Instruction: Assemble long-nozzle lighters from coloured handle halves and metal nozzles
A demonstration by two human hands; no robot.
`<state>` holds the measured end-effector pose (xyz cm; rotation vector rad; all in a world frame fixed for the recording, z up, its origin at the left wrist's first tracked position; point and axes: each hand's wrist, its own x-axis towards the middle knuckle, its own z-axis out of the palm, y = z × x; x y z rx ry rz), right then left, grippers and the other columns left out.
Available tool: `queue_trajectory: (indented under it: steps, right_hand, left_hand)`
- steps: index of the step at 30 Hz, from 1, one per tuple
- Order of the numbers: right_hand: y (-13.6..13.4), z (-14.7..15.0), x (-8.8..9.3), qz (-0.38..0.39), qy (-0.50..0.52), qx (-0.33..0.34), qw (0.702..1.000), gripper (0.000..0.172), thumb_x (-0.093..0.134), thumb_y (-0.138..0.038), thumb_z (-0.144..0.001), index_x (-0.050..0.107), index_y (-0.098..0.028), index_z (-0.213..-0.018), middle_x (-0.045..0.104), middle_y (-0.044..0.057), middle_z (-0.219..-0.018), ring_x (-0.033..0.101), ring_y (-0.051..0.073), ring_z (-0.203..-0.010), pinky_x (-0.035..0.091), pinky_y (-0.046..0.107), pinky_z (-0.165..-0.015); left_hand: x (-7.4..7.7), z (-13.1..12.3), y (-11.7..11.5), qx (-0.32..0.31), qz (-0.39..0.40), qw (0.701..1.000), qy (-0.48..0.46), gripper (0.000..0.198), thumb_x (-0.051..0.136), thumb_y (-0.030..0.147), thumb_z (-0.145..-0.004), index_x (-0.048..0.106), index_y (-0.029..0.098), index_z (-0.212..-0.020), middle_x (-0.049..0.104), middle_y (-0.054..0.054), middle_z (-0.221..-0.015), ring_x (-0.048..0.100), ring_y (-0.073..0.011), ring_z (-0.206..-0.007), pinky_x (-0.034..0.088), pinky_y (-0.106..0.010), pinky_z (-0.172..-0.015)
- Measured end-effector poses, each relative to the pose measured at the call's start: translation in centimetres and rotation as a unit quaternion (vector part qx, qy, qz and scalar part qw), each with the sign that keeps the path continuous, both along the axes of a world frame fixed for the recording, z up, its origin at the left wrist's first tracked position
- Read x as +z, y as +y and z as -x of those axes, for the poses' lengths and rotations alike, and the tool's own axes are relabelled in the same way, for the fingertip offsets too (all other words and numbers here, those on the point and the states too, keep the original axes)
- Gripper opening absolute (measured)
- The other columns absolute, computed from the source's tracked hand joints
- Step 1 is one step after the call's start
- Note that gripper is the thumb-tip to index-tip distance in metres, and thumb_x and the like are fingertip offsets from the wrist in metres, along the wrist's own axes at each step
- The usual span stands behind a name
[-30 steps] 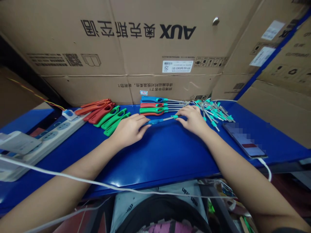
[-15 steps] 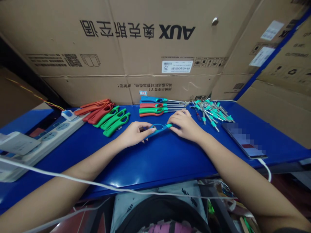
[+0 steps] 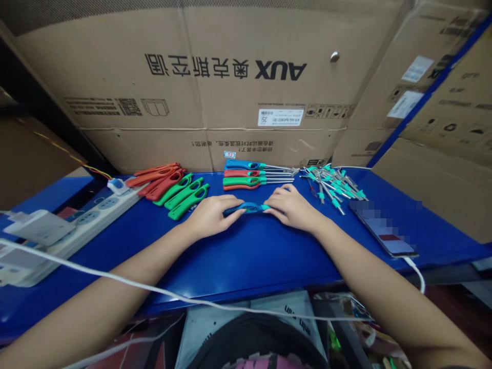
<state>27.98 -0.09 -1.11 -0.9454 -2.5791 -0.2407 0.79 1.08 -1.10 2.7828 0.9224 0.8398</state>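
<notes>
At the middle of the blue table (image 3: 246, 256), in the head view, my hands are apart with the blue handle (image 3: 250, 207) bridging them: my left hand (image 3: 209, 215) is closed on its body and my right hand (image 3: 292, 207) pinches at its teal collar (image 3: 265, 208), a two-ended grip that probably keeps it level, though my hold hides whatever lies past the collar. Loose handles (image 3: 167, 196) fan out on my left and collared rods (image 3: 341, 186) heap on my right, each kind seemingly within reach of its own hand, while the rodded handles (image 3: 236, 173) lie parallel beyond, likely so they don't tangle with either pile
</notes>
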Motion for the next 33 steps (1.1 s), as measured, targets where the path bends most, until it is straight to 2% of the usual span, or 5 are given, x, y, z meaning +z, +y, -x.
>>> queue_trajectory:
  steps: [8,16,23,28,33]
  right_hand:
    - [-0.2,1.0,-1.2,-0.100,-0.026,0.057,0.993,0.026,0.047,-0.026,-0.101,0.068,-0.012,-0.092,0.069,0.010,-0.080,0.051,0.021,-0.082,0.033,0.037,-0.080]
    - [-0.5,1.0,-1.0,-0.119,-0.001,0.060,0.991,0.023,0.046,-0.020,-0.099,0.065,-0.012,-0.088,0.062,0.010,-0.075,0.047,0.022,-0.080,0.033,0.036,-0.073]
    - [-0.7,1.2,-1.0,-0.125,-0.007,0.063,0.990,0.025,0.044,-0.019,-0.099,0.063,-0.013,-0.084,0.059,0.009,-0.072,0.043,0.022,-0.078,0.030,0.035,-0.070]
    - [-0.8,1.3,-1.1,-0.082,-0.009,0.070,0.994,0.027,0.046,-0.023,-0.099,0.063,-0.014,-0.081,0.058,0.008,-0.070,0.043,0.021,-0.075,0.030,0.035,-0.069]
    - [-0.5,1.1,-1.5,-0.038,0.007,0.058,0.998,0.024,0.049,-0.026,-0.098,0.065,-0.014,-0.083,0.061,0.008,-0.071,0.047,0.020,-0.075,0.031,0.034,-0.069]
  left_hand:
    - [-0.1,-0.3,-0.6,-0.007,0.029,0.999,-0.025,0.025,0.056,0.034,-0.094,0.074,0.018,-0.102,0.076,-0.006,-0.094,0.071,-0.0195,-0.082,0.054,-0.028,-0.070]
    - [-0.5,-0.8,-0.5,-0.008,0.090,0.991,-0.095,0.026,0.059,0.037,-0.092,0.075,0.017,-0.097,0.076,-0.006,-0.094,0.071,-0.0198,-0.085,0.053,-0.029,-0.076]
    - [-0.7,-0.8,-0.2,-0.005,0.192,0.973,-0.126,0.029,0.062,0.041,-0.090,0.076,0.016,-0.097,0.076,-0.005,-0.092,0.070,-0.0182,-0.078,0.053,-0.026,-0.069]
    - [-0.2,-0.3,-0.1,-0.036,0.102,0.993,-0.056,0.027,0.058,0.037,-0.093,0.075,0.019,-0.104,0.076,-0.005,-0.093,0.070,-0.0174,-0.078,0.053,-0.026,-0.071]
    - [-0.9,-0.2,-0.3,-0.029,-0.012,0.999,-0.021,0.027,0.055,0.035,-0.095,0.073,0.019,-0.106,0.077,-0.006,-0.098,0.073,-0.0188,-0.084,0.054,-0.026,-0.071]
